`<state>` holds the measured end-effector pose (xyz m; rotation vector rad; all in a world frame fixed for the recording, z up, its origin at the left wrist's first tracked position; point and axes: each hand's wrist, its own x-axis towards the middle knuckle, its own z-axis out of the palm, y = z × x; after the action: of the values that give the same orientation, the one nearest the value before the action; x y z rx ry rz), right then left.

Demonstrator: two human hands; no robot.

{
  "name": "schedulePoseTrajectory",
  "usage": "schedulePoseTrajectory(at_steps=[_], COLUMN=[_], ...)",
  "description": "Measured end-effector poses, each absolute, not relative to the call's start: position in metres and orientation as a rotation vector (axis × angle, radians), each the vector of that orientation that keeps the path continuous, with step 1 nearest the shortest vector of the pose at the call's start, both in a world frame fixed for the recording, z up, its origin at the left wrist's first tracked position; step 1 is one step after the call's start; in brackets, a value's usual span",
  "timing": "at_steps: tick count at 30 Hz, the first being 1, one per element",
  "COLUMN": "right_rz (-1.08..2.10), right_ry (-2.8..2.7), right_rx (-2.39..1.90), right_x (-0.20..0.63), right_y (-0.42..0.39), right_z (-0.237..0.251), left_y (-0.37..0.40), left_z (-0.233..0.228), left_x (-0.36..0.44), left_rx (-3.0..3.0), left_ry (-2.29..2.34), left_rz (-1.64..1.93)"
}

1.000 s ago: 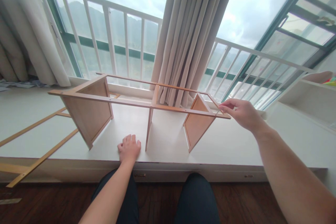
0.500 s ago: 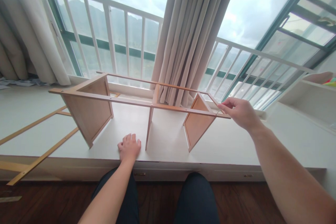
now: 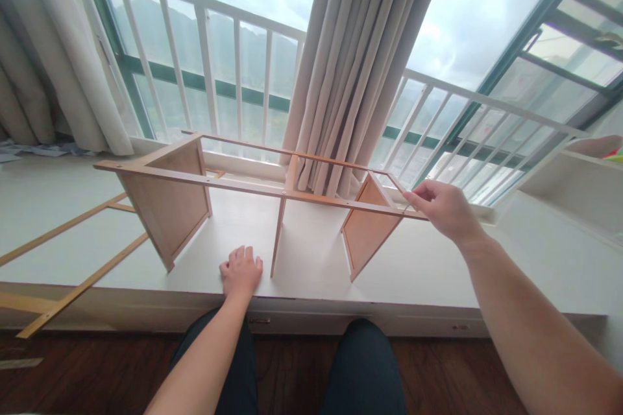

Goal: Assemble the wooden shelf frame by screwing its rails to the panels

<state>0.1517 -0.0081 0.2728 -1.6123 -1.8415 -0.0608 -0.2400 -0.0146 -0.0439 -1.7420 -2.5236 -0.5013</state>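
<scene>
Looking forward and down from head height, above and close to the near side of the wooden frame (image 3: pixel 287 195), toward the window (image 3: pixel 252 65) behind it.

The white ledge (image 3: pixel 452 272) offers front access to both bays of the wooden frame (image 3: pixel 233 185): left hand (image 3: pixel 242 273) rests before the left one, and the right one lies open below the near rail (image 3: pixel 316 198). The middle panel (image 3: pixel 278 237) bars sideways passage. Curtain (image 3: pixel 350 78) crowds the rear; a second frame (image 3: pixel 100 273) obstructs the left.
</scene>
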Motion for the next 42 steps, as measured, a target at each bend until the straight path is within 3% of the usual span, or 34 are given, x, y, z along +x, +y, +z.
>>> schedulePoseTrajectory(at_steps=[42], right_rz=[-0.253], right_ry=[-1.703], right_rx=[-1.775], right_x=[0.147], right_y=[-0.004], right_z=[0.268], left_y=[-0.015], left_z=[-0.043], left_x=[-0.241], left_rx=[-1.746], left_ry=[-2.505], left_rz=[-0.522])
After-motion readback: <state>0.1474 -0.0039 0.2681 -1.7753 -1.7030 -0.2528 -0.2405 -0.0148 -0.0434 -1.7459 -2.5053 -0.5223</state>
